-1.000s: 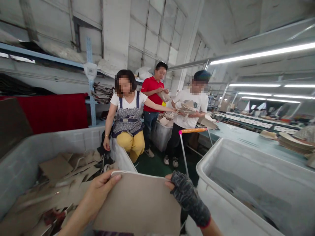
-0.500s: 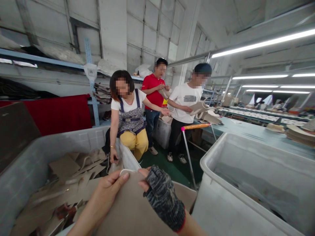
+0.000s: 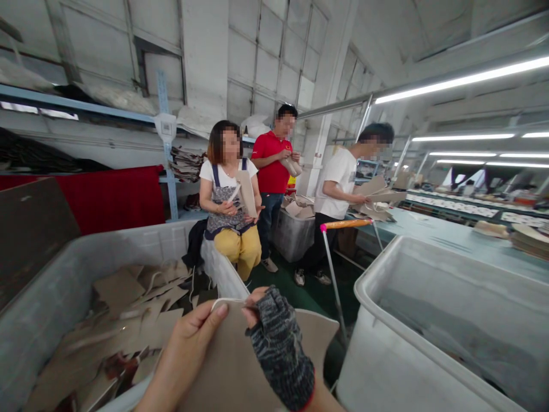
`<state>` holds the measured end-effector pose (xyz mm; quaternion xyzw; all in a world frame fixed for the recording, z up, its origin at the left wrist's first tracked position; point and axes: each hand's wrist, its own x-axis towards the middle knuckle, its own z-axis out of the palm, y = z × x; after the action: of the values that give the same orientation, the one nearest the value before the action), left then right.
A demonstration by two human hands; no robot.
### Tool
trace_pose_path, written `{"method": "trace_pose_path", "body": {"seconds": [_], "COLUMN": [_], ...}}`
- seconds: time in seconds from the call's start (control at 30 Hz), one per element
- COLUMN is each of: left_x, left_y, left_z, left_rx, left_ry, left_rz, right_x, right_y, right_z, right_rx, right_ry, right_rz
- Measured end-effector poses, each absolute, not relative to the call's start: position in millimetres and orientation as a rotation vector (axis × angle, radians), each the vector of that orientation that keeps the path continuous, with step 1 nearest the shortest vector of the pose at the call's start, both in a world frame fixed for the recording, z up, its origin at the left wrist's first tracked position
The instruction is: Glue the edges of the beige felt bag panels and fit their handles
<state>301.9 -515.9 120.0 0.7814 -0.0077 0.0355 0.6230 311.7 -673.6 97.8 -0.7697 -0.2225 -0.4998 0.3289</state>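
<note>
A large beige sheet (image 3: 235, 360), smooth like leather or felt with a pale upper edge, is held up close in front of me. My bare left hand (image 3: 193, 329) pinches its upper left corner between thumb and fingers. On the same top edge, a little to the right, my right hand (image 3: 277, 337) grips with closed fingertips; it wears a dark grey knitted fingerless glove with a red cuff. The lower part of the sheet runs out of view. Behind and left of it, beige offcuts (image 3: 124, 286) lie piled in a big grey bin (image 3: 141, 232).
A second grey bin (image 3: 386, 320) stands at right, beside a metal frame with an orange-wrapped bar (image 3: 347, 224). Beyond is a long light-blue table (image 3: 441, 234). A seated person (image 3: 231, 206) holds beige pieces; two others stand behind, handling similar pieces.
The seated person has raised a hand from the bin and now holds beige pieces up. The person in white has turned toward the table. My hands keep their grip, my right fingers drawn closer together.
</note>
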Motion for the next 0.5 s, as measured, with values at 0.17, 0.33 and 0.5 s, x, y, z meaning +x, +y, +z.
{"method": "trace_pose_path", "body": {"seconds": [0.17, 0.33, 0.5], "left_x": [298.6, 297.6, 297.6], "left_y": [-516.6, -516.3, -518.3], "left_z": [115.4, 111.0, 110.2], "left_rx": [1.828, 1.860, 1.878], "left_ry": [0.061, 0.041, 0.084], "left_rz": [0.182, 0.182, 0.268], "right_x": [314.4, 317.9, 320.4], "right_y": [-669.8, -677.5, -685.3], "right_z": [91.6, 85.6, 75.1], "right_rx": [-2.072, -2.060, -2.142], "right_ry": [-0.642, -0.670, -0.612], "right_rz": [-1.322, -1.215, -1.235]}}
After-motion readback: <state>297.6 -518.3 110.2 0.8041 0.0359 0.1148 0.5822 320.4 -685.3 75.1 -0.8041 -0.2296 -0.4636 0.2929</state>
